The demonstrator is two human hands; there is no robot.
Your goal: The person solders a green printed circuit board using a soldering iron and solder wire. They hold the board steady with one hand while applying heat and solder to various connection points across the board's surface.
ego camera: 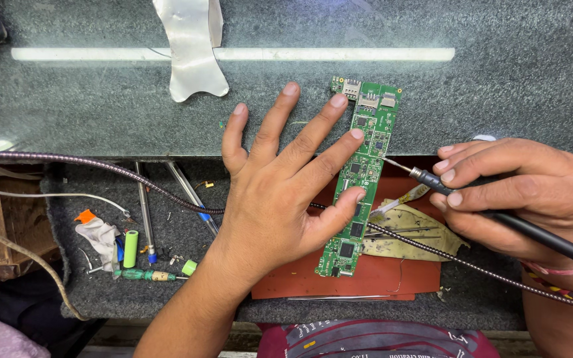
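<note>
Grey speckled stone worktop, grey felt ledge

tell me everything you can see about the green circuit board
The green circuit board is long and narrow, studded with black chips and silver metal slots at its far end. It lies flat, slightly slanted, spanning the grey stone counter and the red mat. The left hand presses it down with spread fingers; the soldering iron, held in the right hand, touches its right edge.

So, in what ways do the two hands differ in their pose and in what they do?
The left hand lies flat, fingers spread, pressing on the green circuit board; the right hand is curled, pinching a black soldering iron like a pen. The left touches the board directly; the right reaches it only by the iron's tip. Both are bare.
</note>
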